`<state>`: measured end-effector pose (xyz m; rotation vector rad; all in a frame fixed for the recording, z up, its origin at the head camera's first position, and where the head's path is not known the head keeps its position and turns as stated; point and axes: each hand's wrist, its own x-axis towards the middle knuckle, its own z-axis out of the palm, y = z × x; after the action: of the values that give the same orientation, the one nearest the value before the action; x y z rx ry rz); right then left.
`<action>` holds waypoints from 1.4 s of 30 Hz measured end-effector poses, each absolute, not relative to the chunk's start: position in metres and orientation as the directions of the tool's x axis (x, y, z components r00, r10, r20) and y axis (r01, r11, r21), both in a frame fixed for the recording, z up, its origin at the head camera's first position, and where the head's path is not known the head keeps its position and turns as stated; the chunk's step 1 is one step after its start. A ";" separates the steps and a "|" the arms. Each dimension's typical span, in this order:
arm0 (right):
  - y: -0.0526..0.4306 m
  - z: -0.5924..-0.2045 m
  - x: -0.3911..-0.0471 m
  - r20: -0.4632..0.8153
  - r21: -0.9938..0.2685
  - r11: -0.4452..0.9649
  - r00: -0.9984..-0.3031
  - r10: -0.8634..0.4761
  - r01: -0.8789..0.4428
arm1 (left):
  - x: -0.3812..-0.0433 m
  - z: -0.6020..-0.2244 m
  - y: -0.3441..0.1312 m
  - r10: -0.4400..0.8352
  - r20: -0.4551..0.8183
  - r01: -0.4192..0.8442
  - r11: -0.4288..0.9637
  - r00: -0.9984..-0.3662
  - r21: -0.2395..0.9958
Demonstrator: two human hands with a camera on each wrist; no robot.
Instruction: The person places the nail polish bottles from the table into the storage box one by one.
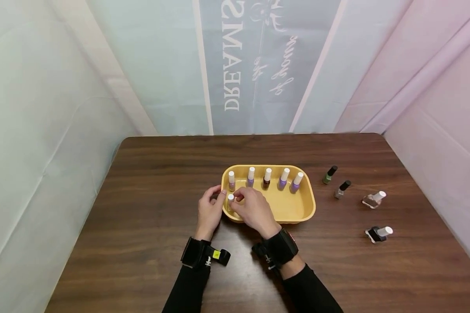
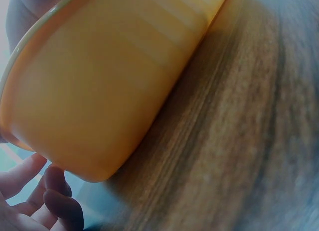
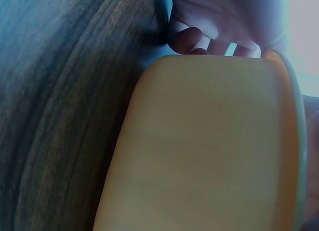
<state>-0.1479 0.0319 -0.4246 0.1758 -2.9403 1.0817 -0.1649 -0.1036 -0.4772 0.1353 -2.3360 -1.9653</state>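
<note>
A yellow tray (image 1: 293, 213) stands on the table, with several white-capped nail polish bottles upright along its far side, among them a dark one (image 1: 266, 183) and a purple one (image 1: 294, 188). At the tray's left end my left hand (image 1: 210, 213) holds the rim, thumb on the edge and fingers outside the wall. My right hand (image 1: 254, 208) reaches over the near side and pinches a nail polish bottle (image 1: 230, 198) in the near left corner; its body is mostly hidden. Both wrist views show mainly the tray's outer wall (image 2: 99, 81), with left-hand fingers (image 2: 62, 201) at its end.
Right of the tray lie a green bottle (image 1: 327, 178) and a clear one (image 1: 338, 193), both black-capped. Farther right are a clear white-capped bottle (image 1: 371, 201) and a black white-capped one (image 1: 376, 234). The wooden table (image 1: 149, 187) ends at a printed curtain (image 1: 172, 87).
</note>
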 end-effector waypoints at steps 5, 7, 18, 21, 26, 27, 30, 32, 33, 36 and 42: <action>0.035 -0.423 -0.146 0.039 -0.640 0.762 -0.995 -0.092 -0.096 | -0.164 -0.478 -0.105 -0.123 -0.011 -0.032 0.169 -0.992 0.985; 0.037 -0.420 -0.144 0.047 -0.634 0.767 -0.995 -0.085 -0.095 | -0.165 -0.479 -0.104 -0.123 -0.017 -0.038 0.168 -0.992 0.985; 0.056 -0.394 -0.131 0.127 -0.657 0.747 -0.992 -0.020 -0.099 | -0.163 -0.479 -0.105 -0.114 -0.041 -0.059 0.164 -0.993 0.985; 0.064 -0.388 -0.130 0.171 -0.668 0.736 -0.985 0.012 -0.107 | -0.163 -0.478 -0.105 -0.111 -0.043 -0.061 0.165 -0.993 0.984; 0.082 -0.383 -0.130 0.240 -0.676 0.727 -0.969 0.062 -0.121 | -0.164 -0.478 -0.104 -0.112 -0.041 -0.059 0.164 -0.993 0.985; 0.086 -0.383 -0.130 0.254 -0.683 0.720 -0.964 0.075 -0.124 | -0.164 -0.478 -0.104 -0.111 -0.041 -0.059 0.165 -0.993 0.984; 0.101 -0.383 -0.129 0.296 -0.699 0.704 -0.947 0.124 -0.126 | -0.164 -0.479 -0.104 -0.112 -0.044 -0.062 0.164 -0.993 0.985; 0.113 -0.383 -0.128 0.313 -0.708 0.698 -0.934 0.170 -0.109 | -0.164 -0.478 -0.104 -0.113 -0.043 -0.061 0.158 -0.993 0.986; 0.120 -0.384 -0.127 0.314 -0.712 0.696 -0.929 0.197 -0.093 | -0.164 -0.478 -0.104 -0.113 -0.043 -0.061 0.158 -0.993 0.986; 0.142 -0.387 -0.125 0.303 -0.722 0.692 -0.907 0.294 -0.017 | -0.163 -0.478 -0.104 -0.114 -0.043 -0.059 0.148 -0.993 0.987; 0.186 -0.402 -0.121 0.275 -0.741 0.659 -0.836 0.475 0.131 | -0.163 -0.478 -0.104 -0.107 -0.046 -0.061 0.141 -0.993 0.988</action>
<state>-0.1205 0.1857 -0.4019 -0.4735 -2.4259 1.0334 -0.1627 -0.1043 -0.4775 0.1731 -2.3460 -2.0288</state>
